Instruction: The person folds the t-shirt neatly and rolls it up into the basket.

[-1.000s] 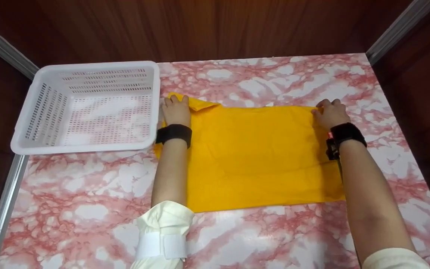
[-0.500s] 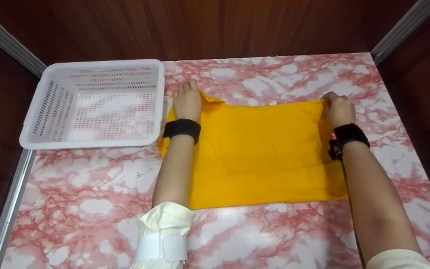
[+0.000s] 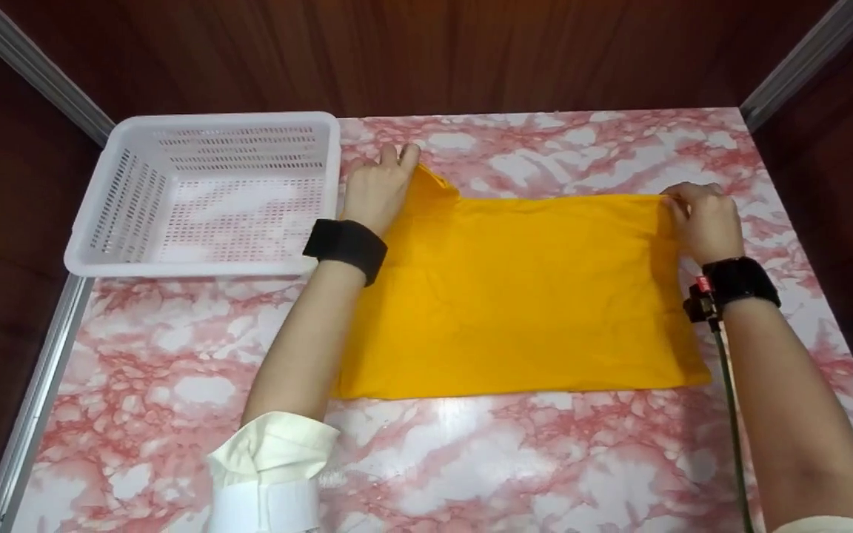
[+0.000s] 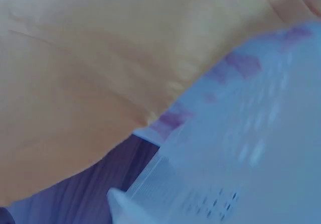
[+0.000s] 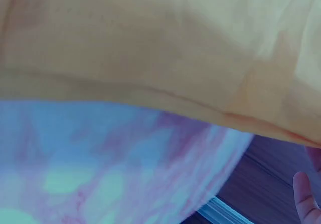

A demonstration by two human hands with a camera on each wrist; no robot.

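Observation:
A yellow cloth (image 3: 530, 296) lies spread in a rough rectangle, creased, with its far left part raised in a peak. At that far left corner my left hand (image 3: 378, 189) grips the edge, two fingers extended past it. My right hand (image 3: 711, 222) pinches the far right corner between thumb and fingers. In the left wrist view, the cloth (image 4: 100, 73) hangs as a broad sheet that hides most of the hand. From the right wrist, the cloth's hemmed edge (image 5: 150, 91) crosses the view, and fingers (image 5: 303, 196) show at the lower right.
A white perforated plastic basket (image 3: 330, 148) stands at the far left, close beside my left hand. The table (image 3: 471, 459) has a pink and white marbled top. Dark wood panels (image 3: 426, 52) with metal edge strips enclose it. A cable (image 3: 734, 422) runs along my right forearm.
The head view has shifted slightly, moving the basket rightward in frame. My left hand has moved away and right, raising the cloth's far left corner. My right hand keeps the far right corner.

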